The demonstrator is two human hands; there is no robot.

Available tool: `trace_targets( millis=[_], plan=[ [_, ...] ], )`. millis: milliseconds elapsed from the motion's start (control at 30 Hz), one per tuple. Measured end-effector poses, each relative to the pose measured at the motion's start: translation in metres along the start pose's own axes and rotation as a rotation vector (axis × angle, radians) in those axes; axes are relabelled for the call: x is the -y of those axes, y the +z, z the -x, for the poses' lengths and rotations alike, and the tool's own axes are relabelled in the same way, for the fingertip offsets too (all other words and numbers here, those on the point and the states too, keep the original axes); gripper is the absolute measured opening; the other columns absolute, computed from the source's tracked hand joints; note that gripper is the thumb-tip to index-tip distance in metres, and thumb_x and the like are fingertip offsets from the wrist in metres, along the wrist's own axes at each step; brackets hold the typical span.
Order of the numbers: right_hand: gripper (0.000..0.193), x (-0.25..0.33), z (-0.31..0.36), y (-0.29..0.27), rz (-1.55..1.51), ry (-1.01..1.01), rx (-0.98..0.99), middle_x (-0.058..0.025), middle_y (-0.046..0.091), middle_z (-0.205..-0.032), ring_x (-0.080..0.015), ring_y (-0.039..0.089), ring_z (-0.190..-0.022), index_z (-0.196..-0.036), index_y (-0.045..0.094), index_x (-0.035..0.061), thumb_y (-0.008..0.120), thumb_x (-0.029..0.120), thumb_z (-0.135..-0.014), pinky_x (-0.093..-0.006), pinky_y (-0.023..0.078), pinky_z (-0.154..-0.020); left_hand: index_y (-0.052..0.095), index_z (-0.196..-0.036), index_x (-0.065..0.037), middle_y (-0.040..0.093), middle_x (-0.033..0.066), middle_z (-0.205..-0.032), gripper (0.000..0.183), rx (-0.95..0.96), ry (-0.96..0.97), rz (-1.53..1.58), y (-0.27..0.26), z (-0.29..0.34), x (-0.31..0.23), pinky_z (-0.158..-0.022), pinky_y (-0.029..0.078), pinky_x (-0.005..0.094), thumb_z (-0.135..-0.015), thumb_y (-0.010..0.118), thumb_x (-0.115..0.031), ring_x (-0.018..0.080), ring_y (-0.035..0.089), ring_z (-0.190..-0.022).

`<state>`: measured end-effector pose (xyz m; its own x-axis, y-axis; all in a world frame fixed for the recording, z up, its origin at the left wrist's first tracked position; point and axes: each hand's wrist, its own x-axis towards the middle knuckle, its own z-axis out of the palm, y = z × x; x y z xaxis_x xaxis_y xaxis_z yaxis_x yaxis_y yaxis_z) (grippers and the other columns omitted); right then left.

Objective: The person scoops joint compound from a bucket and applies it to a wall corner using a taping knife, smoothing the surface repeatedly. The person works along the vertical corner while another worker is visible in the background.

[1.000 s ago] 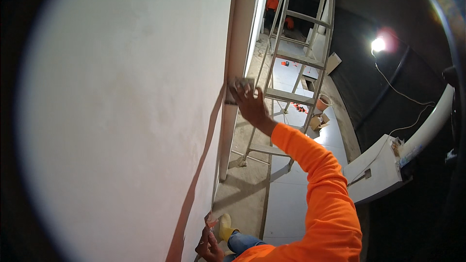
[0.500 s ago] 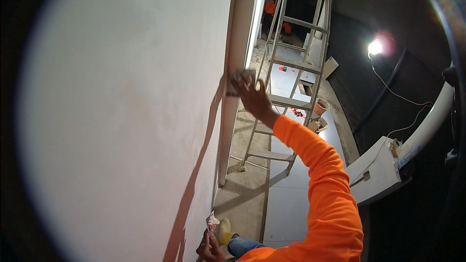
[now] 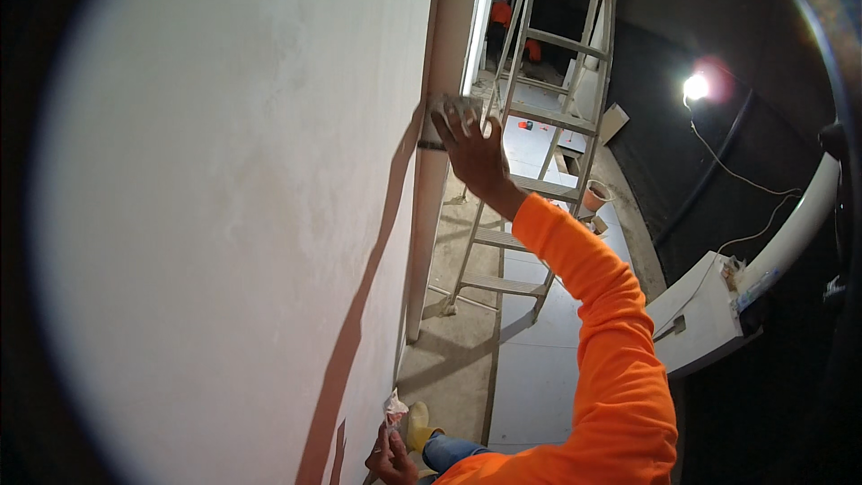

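- From my remote seat I see the person's right hand [image 3: 476,154] far ahead near the centre, fingers part-spread and curved over a flat grey block [image 3: 429,130], holding it against the narrow strip [image 3: 447,45] at the wall's right end.
- Over the last second, hand and block have slid farther along that strip, so I judge the work has reached a farther stretch.
- The left hand [image 3: 391,460], at the near edge, has barely moved; its fingers pinch a crumpled whitish-red piece [image 3: 395,409], too small for me to identify.
- The pale wall [image 3: 224,171] fills the left; a metal ladder [image 3: 549,118] stands right of the strip.
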<state>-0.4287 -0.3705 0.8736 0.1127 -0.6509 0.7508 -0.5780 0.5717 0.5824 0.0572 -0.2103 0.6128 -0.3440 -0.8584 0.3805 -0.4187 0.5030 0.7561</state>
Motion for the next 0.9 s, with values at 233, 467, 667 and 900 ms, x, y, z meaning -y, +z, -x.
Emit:
trace_targets(
  millis=[233,467,667,900],
  plan=[
    [0.066,0.074,0.106,0.043,-0.143,-0.05,0.184,-0.0104,0.041,-0.158,-0.0321,0.044,-0.137,-0.162,0.037,0.0157,0.06,0.023,-0.1,-0.0613,0.041,-0.107,0.067,-0.13,0.006,0.076,0.0209,-0.113,0.032,0.012,0.015,0.11,-0.013,-0.008,-0.022,-0.072,0.058,0.0375,-0.109,0.052,-0.013,0.0268,0.074,-0.088],
    [0.062,0.152,0.204,0.054,-0.263,-0.153,0.572,-0.0152,0.055,-0.149,-0.0354,0.053,-0.137,-0.159,0.043,0.0146,0.054,0.021,-0.099,-0.0614,0.042,-0.109,0.068,-0.133,-0.003,0.073,0.0195,-0.124,0.031,0.05,0.122,0.051,-0.002,-0.003,0.005,-0.081,0.06,0.0384,-0.107,0.051,-0.005,0.0318,0.075,-0.095],
    [0.067,0.038,0.087,-0.018,-0.043,0.035,0.092,-0.0088,0.049,-0.153,-0.0293,0.051,-0.132,-0.161,0.042,0.0233,0.056,0.019,-0.096,-0.06,0.041,-0.103,0.069,-0.132,0.001,0.074,0.0193,-0.122,0.031,0.023,-0.167,0.262,-0.002,-0.013,-0.013,-0.081,0.059,0.0371,-0.106,0.06,-0.014,0.0261,0.075,-0.096],
    [0.071,-0.13,-0.127,-0.044,0.116,0.027,-0.294,-0.0063,0.05,-0.15,-0.0281,0.049,-0.13,-0.159,0.044,0.0236,0.063,0.011,-0.091,-0.0565,0.036,-0.105,0.061,-0.138,0.007,0.073,0.026,-0.117,0.044,-0.176,0.236,0.237,0.02,-0.016,-0.011,-0.077,0.061,0.0376,-0.101,0.07,-0.016,0.035,0.076,-0.094]
  ],
)
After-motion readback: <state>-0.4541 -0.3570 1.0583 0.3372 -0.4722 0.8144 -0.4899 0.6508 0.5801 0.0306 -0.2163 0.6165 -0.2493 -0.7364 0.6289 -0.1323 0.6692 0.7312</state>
